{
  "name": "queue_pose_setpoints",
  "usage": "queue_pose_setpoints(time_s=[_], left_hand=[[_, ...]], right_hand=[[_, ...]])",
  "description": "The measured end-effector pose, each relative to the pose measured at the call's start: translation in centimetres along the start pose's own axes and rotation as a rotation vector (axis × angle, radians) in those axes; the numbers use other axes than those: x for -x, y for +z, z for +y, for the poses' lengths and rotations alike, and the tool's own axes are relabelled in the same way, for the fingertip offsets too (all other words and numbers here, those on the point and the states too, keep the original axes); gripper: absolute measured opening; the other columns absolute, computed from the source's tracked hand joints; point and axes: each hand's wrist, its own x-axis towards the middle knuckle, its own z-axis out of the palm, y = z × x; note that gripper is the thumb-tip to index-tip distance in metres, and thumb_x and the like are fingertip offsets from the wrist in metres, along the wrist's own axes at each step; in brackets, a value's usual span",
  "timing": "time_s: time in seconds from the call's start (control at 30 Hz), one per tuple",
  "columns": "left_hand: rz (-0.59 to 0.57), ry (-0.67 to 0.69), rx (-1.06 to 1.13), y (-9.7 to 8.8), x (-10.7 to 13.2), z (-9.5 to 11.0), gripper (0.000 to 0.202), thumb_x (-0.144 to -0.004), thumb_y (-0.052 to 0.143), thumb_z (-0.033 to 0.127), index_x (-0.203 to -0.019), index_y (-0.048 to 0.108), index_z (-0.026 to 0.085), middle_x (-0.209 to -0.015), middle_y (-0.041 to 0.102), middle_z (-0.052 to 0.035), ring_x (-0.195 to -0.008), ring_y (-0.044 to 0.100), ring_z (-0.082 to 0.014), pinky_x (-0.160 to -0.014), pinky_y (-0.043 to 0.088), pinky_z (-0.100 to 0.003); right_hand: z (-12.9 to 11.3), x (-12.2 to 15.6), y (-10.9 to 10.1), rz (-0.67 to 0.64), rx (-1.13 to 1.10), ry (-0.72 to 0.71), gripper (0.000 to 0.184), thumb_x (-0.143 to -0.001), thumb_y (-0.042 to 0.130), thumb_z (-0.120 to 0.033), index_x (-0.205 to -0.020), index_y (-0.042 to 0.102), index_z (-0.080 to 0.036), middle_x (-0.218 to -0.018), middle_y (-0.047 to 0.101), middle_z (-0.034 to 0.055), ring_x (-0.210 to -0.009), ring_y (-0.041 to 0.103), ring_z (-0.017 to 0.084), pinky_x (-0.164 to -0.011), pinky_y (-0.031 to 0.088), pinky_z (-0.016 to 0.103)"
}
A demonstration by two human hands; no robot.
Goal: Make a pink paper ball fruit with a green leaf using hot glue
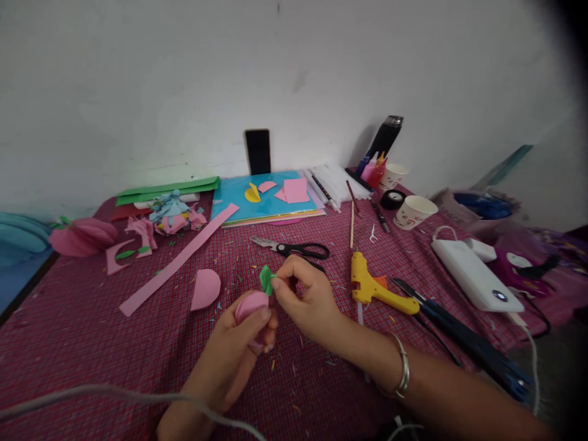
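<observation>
Low over the middle of the surface, the left hand curls its fingers and thumb around one folded pink paper shape, holding it just above the red checked cloth. Right beside it, the right hand pinches one small green paper leaf between thumb and forefinger, the leaf touching the top of the pink shape. One silver bangle sits on the right wrist. Just left of the hands lies one loose pink half-circle, and beyond it one long pink strip runs diagonally. Behind the hands lies one pair of black-handled scissors; to the right, one yellow glue gun. Farther back on the right stand two paper cups, near one white power bank. One dark phone leans against the wall.
</observation>
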Motion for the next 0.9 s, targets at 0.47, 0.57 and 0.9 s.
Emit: queue_pose_setpoints(time_s=[0.47,0.57,0.9], left_hand=[[0.043,0.037,-0.041,0.34,-0.30,-0.12,0.027,-0.067,0.078,0.036,-0.068,0.060,0.016,-0.059,0.059,0.0024,-0.050,0.048,-0.0070,-0.047,0.038,-0.019],[0.048,0.025,-0.059,0.37,-0.35,-0.13,0.028,-0.067,0.078,0.036,-0.068,0.059,0.016,-0.059,0.058,0.0029,-0.049,0.048,-0.0069,-0.047,0.038,-0.020],[0.037,0.033,-0.088,0.48,-0.37,-0.07,0.030,-0.074,0.073,0.041,-0.067,0.056,0.017,-0.058,0.058,0.0028,-0.048,0.047,-0.0070,-0.045,0.034,-0.019]], right_hand=[[0.21,0.05,0.28,-0.006,-0.021,0.015,0.018,-0.082,0.054,-0.015,-0.065,0.049,-0.020,-0.063,0.051,-0.0033,-0.059,0.048,0.012,-0.059,0.036,0.028],[0.27,0.03,0.29,-0.012,-0.022,0.011,0.018,-0.082,0.054,-0.016,-0.066,0.049,-0.021,-0.063,0.050,-0.0033,-0.059,0.048,0.012,-0.059,0.036,0.028],[0.37,0.20,0.24,-0.039,-0.020,0.008,0.017,-0.083,0.054,-0.016,-0.067,0.049,-0.020,-0.064,0.051,-0.0032,-0.060,0.048,0.012,-0.060,0.035,0.029]])
